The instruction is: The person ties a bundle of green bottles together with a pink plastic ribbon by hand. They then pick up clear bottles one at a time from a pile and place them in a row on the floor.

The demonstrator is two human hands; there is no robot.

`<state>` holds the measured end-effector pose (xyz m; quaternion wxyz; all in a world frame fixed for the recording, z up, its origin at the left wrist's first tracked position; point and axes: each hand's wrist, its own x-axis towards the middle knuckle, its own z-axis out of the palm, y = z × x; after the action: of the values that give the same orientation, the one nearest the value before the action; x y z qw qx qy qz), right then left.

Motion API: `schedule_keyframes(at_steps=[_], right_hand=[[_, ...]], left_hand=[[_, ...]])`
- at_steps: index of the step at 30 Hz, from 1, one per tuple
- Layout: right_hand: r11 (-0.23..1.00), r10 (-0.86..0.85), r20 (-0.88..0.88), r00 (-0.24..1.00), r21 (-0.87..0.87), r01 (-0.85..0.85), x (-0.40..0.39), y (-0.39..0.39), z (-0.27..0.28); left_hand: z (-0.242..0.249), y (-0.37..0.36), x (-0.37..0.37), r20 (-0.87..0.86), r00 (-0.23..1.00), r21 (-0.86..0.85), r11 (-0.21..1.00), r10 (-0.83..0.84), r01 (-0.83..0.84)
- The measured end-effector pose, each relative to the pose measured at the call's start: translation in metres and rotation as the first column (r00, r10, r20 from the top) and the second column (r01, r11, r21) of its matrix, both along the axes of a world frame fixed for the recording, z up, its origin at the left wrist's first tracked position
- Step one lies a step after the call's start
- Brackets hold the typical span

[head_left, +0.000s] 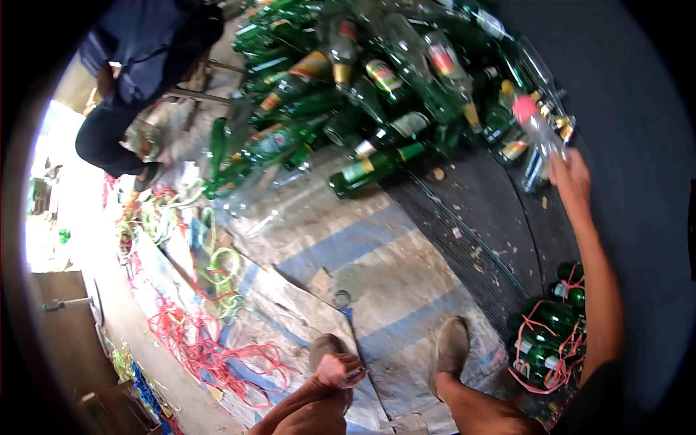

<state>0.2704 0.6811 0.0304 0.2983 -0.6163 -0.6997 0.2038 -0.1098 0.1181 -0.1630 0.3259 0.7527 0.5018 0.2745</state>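
Observation:
My right hand is stretched out at the right, its fingers closed round the end of a clear bottle with a pinkish-red label. Smaller bottles with gold tops lie beside and beneath it. Near my left shoe, my left hand is closed low at the bottom centre; something small and dark shows at its fingers, too small to name. A large heap of green and clear bottles fills the top of the view.
Green bottles tied with pink string stand at the lower right. Tangled red string lies at the left on the striped sheet. Another person in dark clothes is at the upper left. A dark wall rises at the right.

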Motion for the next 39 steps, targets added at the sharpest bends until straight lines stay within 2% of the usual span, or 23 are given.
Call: schedule_keyframes(at_steps=[2,3,5,6,8,10,13,15,16,17,18,19,20,22,24,26,27,28,30,33,36,38,39], right_hand=[[0.991,0.132,0.008,0.991,-0.034,-0.132,0.006,-0.056,0.012],[0.978,0.151,0.052,0.987,-0.151,-0.141,0.009,-0.083,0.019],[0.885,0.141,-0.057,0.988,-0.441,-0.151,0.003,-0.136,0.034],[0.794,0.133,-0.127,0.983,-0.580,-0.182,0.014,-0.153,0.025],[0.616,0.135,-0.029,0.990,-0.780,-0.107,0.011,-0.182,0.022],[0.359,0.222,0.070,0.973,-0.933,-0.015,-0.005,-0.192,0.027],[0.243,0.439,0.132,0.889,-0.970,0.024,-0.047,-0.177,0.040],[0.330,0.581,0.176,0.795,-0.943,-0.032,-0.089,-0.133,0.052],[0.423,0.584,0.138,0.800,-0.893,-0.155,-0.123,-0.102,0.077],[0.593,0.382,0.005,0.924,-0.769,-0.240,-0.164,-0.079,0.106],[0.734,0.283,-0.180,0.942,-0.592,-0.334,-0.195,-0.047,0.136],[0.744,0.352,-0.480,0.804,-0.378,-0.551,-0.218,-0.015,0.159],[0.731,0.437,-0.716,0.544,-0.069,-0.678,-0.241,0.027,0.171],[0.759,0.601,-0.745,0.290,0.419,-0.498,-0.283,0.026,0.209],[0.800,0.553,-0.721,0.417,0.320,-0.508,-0.292,0.032,0.187],[0.816,0.490,-0.625,0.607,0.086,-0.571,-0.281,-0.002,0.137],[0.862,0.399,-0.551,0.733,-0.045,-0.504,-0.277,-0.022,0.110],[0.835,0.399,-0.486,0.777,-0.157,-0.527,-0.262,-0.041,0.086],[0.832,0.454,-0.484,0.748,-0.070,-0.551,-0.226,-0.065,0.003],[0.842,0.347,-0.376,0.859,-0.278,-0.462,-0.163,-0.117,-0.079],[0.860,0.305,-0.292,0.906,-0.324,-0.394,-0.102,-0.157,-0.158],[0.788,0.099,-0.375,0.922,-0.536,-0.303,-0.089,-0.185,-0.144],[0.798,0.053,-0.385,0.921,-0.538,-0.271,-0.082,-0.193,-0.150]], left_hand=[[-0.008,-0.005,0.000,-0.020,0.999,0.017,0.999,-0.027,0.028],[0.004,0.000,-0.001,-0.034,0.999,0.001,1.000,-0.028,0.028],[0.018,0.006,0.001,-0.021,1.000,0.016,1.000,0.004,-0.004],[0.021,0.007,0.001,-0.011,1.000,0.023,1.000,0.019,-0.019],[0.021,0.003,0.000,-0.033,0.999,0.011,1.000,0.011,-0.011],[0.016,0.000,0.000,-0.041,0.999,0.004,1.000,0.011,-0.011],[0.014,-0.003,-0.001,-0.077,0.997,0.019,1.000,0.001,0.000],[0.011,-0.005,-0.001,-0.084,0.996,0.025,1.000,0.000,0.002],[0.011,-0.005,-0.001,-0.087,0.996,0.026,1.000,-0.002,0.005],[0.011,-0.006,0.000,-0.083,0.997,0.019,1.000,0.000,0.001],[0.011,-0.006,0.001,-0.079,0.997,0.012,1.000,0.002,-0.002],[0.012,-0.005,0.001,-0.077,0.997,0.007,1.000,0.008,-0.007],[0.013,-0.005,0.001,-0.078,0.997,0.005,1.000,0.008,-0.007],[0.018,-0.004,0.001,-0.083,0.996,0.001,1.000,0.012,-0.012],[0.018,-0.003,0.000,-0.088,0.996,-0.001,1.000,0.011,-0.011],[0.017,-0.003,0.001,-0.084,0.996,-0.008,1.000,0.011,-0.011],[0.018,-0.004,0.001,-0.082,0.997,-0.015,1.000,0.011,-0.012],[0.019,-0.004,0.000,-0.081,0.997,-0.024,1.000,0.007,-0.009],[0.019,-0.004,0.001,-0.074,0.997,0.000,1.000,0.020,-0.020],[0.022,-0.004,0.001,-0.102,0.995,-0.006,1.000,0.014,-0.015],[0.020,-0.004,0.001,-0.128,0.992,-0.013,1.000,0.007,-0.009],[0.018,-0.005,0.002,-0.132,0.991,-0.013,1.000,0.017,-0.019],[0.018,-0.005,0.002,-0.128,0.992,-0.014,1.000,0.026,-0.028]])
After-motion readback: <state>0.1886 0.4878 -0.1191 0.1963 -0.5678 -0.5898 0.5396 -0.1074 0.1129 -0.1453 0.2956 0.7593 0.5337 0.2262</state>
